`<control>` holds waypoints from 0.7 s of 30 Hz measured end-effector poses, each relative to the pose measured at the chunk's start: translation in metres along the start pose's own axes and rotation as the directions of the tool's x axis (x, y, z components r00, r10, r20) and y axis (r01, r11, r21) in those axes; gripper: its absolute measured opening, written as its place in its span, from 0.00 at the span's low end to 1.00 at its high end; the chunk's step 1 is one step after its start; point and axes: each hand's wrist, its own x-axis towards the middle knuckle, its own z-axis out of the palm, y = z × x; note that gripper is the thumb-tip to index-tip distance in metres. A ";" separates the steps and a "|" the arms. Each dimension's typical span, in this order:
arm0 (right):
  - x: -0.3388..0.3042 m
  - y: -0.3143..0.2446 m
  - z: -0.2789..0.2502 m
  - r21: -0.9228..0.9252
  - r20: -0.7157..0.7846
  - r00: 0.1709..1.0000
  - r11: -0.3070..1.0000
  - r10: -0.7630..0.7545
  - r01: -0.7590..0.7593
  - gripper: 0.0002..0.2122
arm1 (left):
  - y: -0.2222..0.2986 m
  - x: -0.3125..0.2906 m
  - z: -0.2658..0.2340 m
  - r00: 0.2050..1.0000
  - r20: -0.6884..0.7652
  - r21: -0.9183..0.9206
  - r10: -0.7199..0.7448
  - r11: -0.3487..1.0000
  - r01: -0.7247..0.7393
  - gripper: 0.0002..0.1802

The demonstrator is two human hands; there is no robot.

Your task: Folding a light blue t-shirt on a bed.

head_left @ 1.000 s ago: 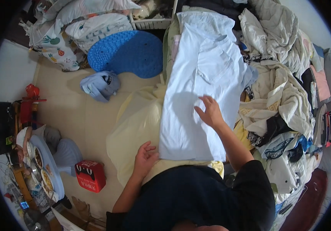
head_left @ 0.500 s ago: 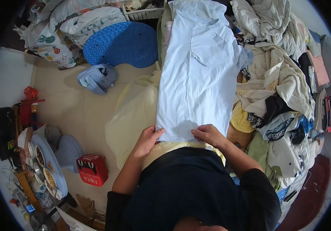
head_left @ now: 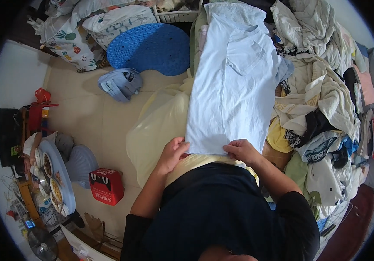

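A pale blue T-shirt (head_left: 232,91) lies spread lengthwise in front of me, its neckline at the far end and its hem close to my waist. My left hand (head_left: 174,153) pinches the hem at its left corner. Further right along the same edge, my right hand (head_left: 240,151) grips the hem between thumb and fingers. One grey-blue sleeve pokes out at the shirt's right side. Beneath the shirt, pale yellow cloth (head_left: 156,126) hangs down on the left. Another light patterned cloth (head_left: 243,13) sits past the collar.
Heaped clothes and a cream blanket (head_left: 309,87) crowd the right side. On the floor to the left are a crumpled blue garment (head_left: 121,83), a blue bumpy board (head_left: 150,48) and a red box (head_left: 105,186). A person sits by a table (head_left: 63,174) with dishes at far left.
The whole view has shifted, so the scene sits slightly further right. Both hands stay on the shirt's hem, with the left hand's fingers slightly changed in position.
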 end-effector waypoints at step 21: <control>-0.005 -0.045 0.010 0.630 0.117 0.993 0.772 0.012 -0.084 0.09 | -0.008 -0.010 0.032 0.792 -0.155 0.750 0.591 0.592 -0.295 0.29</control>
